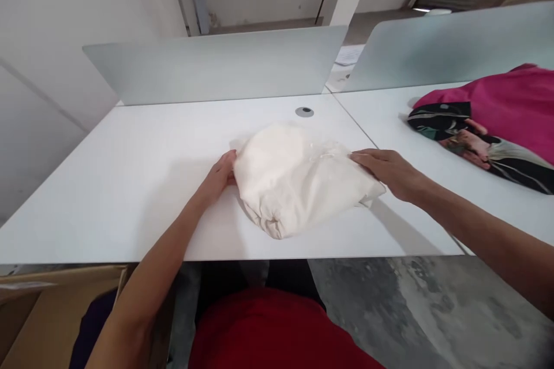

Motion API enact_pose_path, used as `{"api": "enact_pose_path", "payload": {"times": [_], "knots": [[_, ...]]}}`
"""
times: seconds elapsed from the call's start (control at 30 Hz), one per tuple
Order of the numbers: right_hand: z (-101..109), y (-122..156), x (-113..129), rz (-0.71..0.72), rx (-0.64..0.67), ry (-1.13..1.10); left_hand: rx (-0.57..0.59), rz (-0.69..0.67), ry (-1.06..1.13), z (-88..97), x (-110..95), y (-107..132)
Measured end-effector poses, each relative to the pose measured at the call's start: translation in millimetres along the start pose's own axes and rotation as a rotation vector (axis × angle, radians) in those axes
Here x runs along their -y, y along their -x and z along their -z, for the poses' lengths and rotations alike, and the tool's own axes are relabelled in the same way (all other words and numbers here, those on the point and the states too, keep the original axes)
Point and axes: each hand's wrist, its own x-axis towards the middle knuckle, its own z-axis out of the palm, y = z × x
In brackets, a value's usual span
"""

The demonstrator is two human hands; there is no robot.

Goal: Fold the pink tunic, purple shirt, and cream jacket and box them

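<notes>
A cream-white cloth bundle (294, 179) lies on the white desk, rounded at its left and gathered into creases at the front. What is inside or folded under it is hidden. My left hand (223, 170) holds the bundle's left side, its fingertips partly out of sight against the cloth. At the opposite side, my right hand (383, 170) grips the right edge with fingers pressed along the top of the fabric. Both hands are in contact with the cloth.
The white desk (108, 184) has frosted divider panels (225, 69) at the back and a round cable grommet (304, 111). A pink item with a printed dark part (506, 109) lies at right. Below left stands a cardboard box (47, 323) with dark purple cloth (93, 323).
</notes>
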Motion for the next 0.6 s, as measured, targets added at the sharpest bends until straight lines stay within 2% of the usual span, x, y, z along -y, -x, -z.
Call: {"api": "enact_pose_path", "payload": {"times": [0.07, 0.17, 0.27, 0.37, 0.47, 0.53, 0.6], "knots": [[10, 1, 1, 0.042, -0.076, -0.035, -0.011, -0.076, -0.08, -0.6, 4, -3], [23, 9, 12, 0.262, -0.159, 0.091, -0.005, -0.175, -0.153, -0.6, 12, -13], [15, 32, 26, 0.546, -0.077, 0.258, 0.023, -0.171, -0.161, -0.9, 19, -26], [-22, 63, 36, 0.775, 0.168, 0.327, 0.031, -0.147, -0.151, -3.5, 20, -33], [-70, 87, 33, 1.15, 0.384, 0.47, 0.025, -0.159, -0.158, -6.3, 19, -32], [-97, 94, 25, 1.337, 0.435, 0.598, 0.022, -0.171, -0.163, -6.9, 18, -29], [-113, 95, 19, 1.414, 0.427, 0.689, 0.006, -0.202, -0.175, -6.3, 17, -26]]}}
